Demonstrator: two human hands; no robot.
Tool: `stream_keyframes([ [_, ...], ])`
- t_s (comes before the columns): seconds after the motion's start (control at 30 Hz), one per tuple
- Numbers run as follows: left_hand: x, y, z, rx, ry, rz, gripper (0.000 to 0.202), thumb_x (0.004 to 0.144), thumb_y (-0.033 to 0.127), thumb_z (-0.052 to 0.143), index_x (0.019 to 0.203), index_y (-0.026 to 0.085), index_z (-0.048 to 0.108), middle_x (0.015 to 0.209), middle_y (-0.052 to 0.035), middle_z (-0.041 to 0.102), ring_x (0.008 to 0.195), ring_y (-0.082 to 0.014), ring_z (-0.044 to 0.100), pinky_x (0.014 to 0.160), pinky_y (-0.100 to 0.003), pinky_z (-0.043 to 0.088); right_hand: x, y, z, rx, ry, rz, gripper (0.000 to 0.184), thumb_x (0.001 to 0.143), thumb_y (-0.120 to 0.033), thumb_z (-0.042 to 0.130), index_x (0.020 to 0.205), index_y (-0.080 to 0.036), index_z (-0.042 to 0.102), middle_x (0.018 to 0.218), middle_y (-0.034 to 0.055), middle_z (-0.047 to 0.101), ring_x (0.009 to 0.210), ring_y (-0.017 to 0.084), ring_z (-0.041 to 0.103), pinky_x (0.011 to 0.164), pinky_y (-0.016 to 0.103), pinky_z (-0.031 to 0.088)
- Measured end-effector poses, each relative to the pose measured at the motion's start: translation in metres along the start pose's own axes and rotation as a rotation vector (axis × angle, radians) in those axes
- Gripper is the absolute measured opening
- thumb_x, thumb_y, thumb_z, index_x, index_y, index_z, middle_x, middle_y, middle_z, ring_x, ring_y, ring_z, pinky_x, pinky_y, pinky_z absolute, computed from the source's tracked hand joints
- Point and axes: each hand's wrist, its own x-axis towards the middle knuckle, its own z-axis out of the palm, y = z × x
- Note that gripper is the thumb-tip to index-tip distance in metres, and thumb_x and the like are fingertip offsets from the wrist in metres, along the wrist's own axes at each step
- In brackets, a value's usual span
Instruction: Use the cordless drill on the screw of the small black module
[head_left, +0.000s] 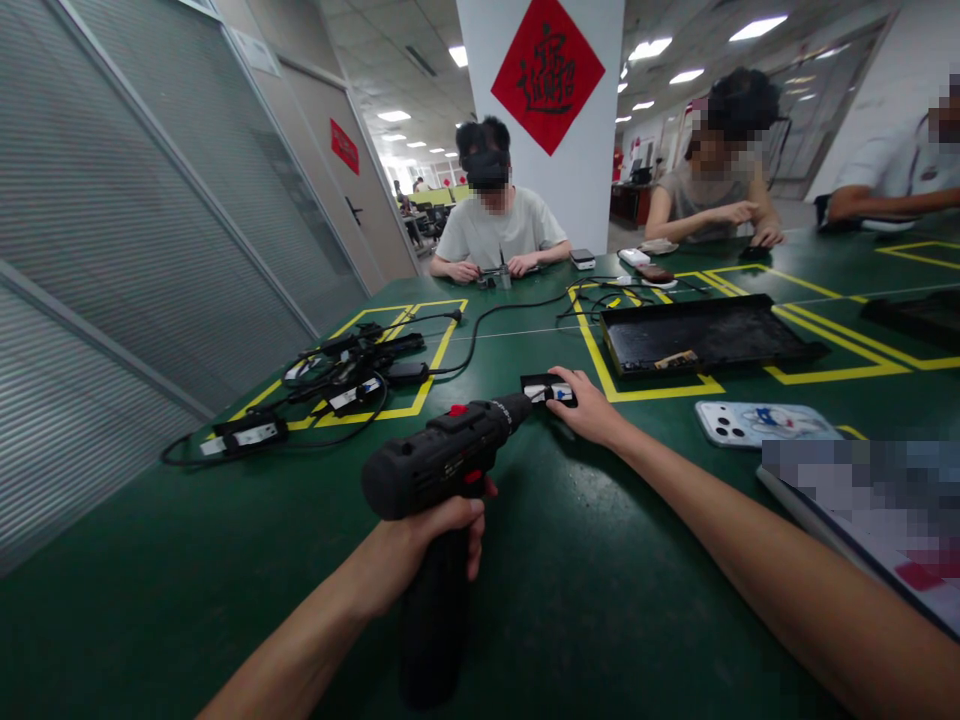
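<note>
My left hand (442, 535) grips the handle of a black electric screwdriver (439, 465) with a red switch, held level above the green table (225, 560). Its tip points at a small black power adapter (546, 388) with a white label lying on the table. My right hand (589, 405) rests on that adapter, fingers closed over its right end and holding it down.
A pile of black adapters and cables (341, 375) lies at the left inside yellow tape lines. A black tray (705, 335) sits behind my right hand. A phone (761, 422) and a blurred book (877, 510) lie to the right. Three people sit along the far edge.
</note>
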Motion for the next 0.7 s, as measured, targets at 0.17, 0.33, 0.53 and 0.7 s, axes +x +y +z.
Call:
stream_keyframes([
  [0.17, -0.0009, -0.0007, -0.0003, 0.009, 0.001, 0.004, 0.028, 0.083, 0.03, 0.052, 0.106, 0.015, 0.054, 0.067, 0.0009, 0.055, 0.056, -0.0152, 0.056, 0.059, -0.032, 0.044, 0.0003, 0.0015, 0.0008, -0.004, 0.011, -0.004, 0.05, 0.08, -0.029, 0.057, 0.128, -0.025, 0.044, 0.114, 0.0067, 0.048, 0.103, 0.02, 0.054, 0.094, 0.035, 0.042],
  [0.33, -0.0014, 0.0021, 0.0025, 0.027, 0.008, -0.003, 0.018, 0.081, 0.028, 0.054, 0.095, 0.015, 0.054, 0.066, 0.0011, 0.056, 0.055, -0.0151, 0.057, 0.058, -0.031, 0.044, 0.0006, 0.0015, 0.0013, -0.003, 0.009, -0.004, 0.051, 0.08, -0.03, 0.057, 0.128, -0.025, 0.044, 0.115, 0.0068, 0.048, 0.101, 0.02, 0.054, 0.093, 0.035, 0.043],
  [0.53, 0.0, -0.0011, 0.0004, -0.005, -0.003, 0.016, 0.026, 0.082, 0.029, 0.054, 0.104, 0.016, 0.052, 0.066, 0.0019, 0.055, 0.054, -0.0147, 0.056, 0.057, -0.03, 0.044, 0.0008, 0.0012, 0.0011, -0.007, 0.009, 0.001, 0.051, 0.08, -0.03, 0.057, 0.129, -0.024, 0.043, 0.115, 0.0073, 0.048, 0.103, 0.02, 0.054, 0.094, 0.035, 0.042],
  [0.7, 0.0007, -0.0061, -0.002, -0.014, -0.005, 0.024, 0.037, 0.084, 0.029, 0.053, 0.118, 0.016, 0.048, 0.068, 0.0016, 0.054, 0.056, -0.0149, 0.056, 0.058, -0.031, 0.044, 0.0001, 0.0001, -0.0003, -0.003, 0.004, -0.004, 0.05, 0.08, -0.03, 0.056, 0.129, -0.024, 0.043, 0.116, 0.0074, 0.048, 0.105, 0.02, 0.053, 0.094, 0.035, 0.042],
])
